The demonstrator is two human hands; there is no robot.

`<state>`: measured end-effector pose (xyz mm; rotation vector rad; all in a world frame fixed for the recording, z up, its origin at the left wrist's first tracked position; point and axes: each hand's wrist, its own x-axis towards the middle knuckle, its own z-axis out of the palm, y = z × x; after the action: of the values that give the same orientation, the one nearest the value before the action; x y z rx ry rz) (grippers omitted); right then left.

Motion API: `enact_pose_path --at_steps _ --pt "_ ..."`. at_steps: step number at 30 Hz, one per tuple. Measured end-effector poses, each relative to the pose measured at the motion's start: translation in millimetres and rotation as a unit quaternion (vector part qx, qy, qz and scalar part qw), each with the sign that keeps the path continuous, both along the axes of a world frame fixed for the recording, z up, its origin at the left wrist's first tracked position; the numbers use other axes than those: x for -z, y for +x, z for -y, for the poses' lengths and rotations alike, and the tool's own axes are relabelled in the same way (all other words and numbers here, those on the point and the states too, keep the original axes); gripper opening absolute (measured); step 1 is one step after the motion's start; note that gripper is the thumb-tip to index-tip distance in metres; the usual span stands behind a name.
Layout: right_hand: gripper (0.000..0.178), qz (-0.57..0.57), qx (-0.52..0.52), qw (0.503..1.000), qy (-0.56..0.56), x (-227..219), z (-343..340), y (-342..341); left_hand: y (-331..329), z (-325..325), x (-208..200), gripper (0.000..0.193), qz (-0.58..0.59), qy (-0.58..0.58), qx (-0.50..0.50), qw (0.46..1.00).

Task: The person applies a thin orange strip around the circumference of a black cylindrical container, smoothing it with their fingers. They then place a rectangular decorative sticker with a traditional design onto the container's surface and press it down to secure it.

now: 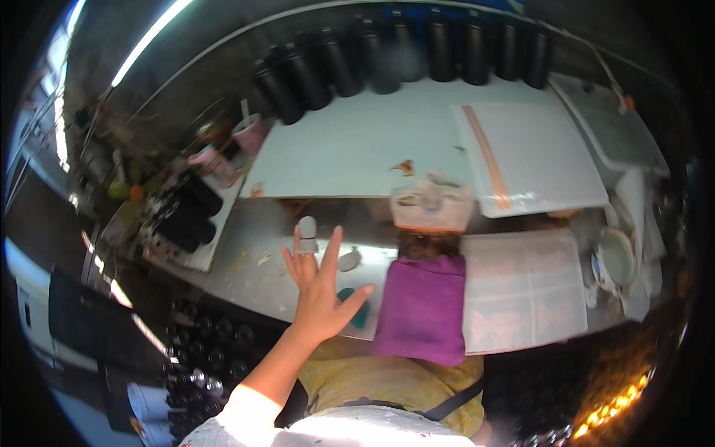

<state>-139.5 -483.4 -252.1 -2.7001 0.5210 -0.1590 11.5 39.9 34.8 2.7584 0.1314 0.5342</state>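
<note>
Extending the left hand palm-down above the grey worktop, with fingers fanned wide apart and gripping nothing. Wearing what looks like a white finger cover on one finger. Standing nearest to a flat teal piece, lying partly behind the thumb on the worktop; being unable to judge contact. Being unable to tell the state of the right hand's fingers from this view. Noting a pale rounded piece lying just beyond the thumb. Noting a purple cloth lying to the right, beside a translucent sheet showing faint pinkish figures. Finding, farther back, a pale green board bearing black cylindrical bottles along its far edge.
</note>
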Motion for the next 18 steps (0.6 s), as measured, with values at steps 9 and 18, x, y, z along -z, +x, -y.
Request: enact_pose_path --at_steps 9,18 --pt "0.027 0.160 -0.143 0.977 0.013 -129.0 -67.9 114.9 -87.2 -200.0 27.8 0.115 0.281 -0.059 -0.412 0.865" --pt "0.023 0.161 -0.166 0.972 0.029 -180.0 -113.1 124.7 -27.6 -415.8 71.8 0.105 0.356 -0.084 -0.673 0.643"
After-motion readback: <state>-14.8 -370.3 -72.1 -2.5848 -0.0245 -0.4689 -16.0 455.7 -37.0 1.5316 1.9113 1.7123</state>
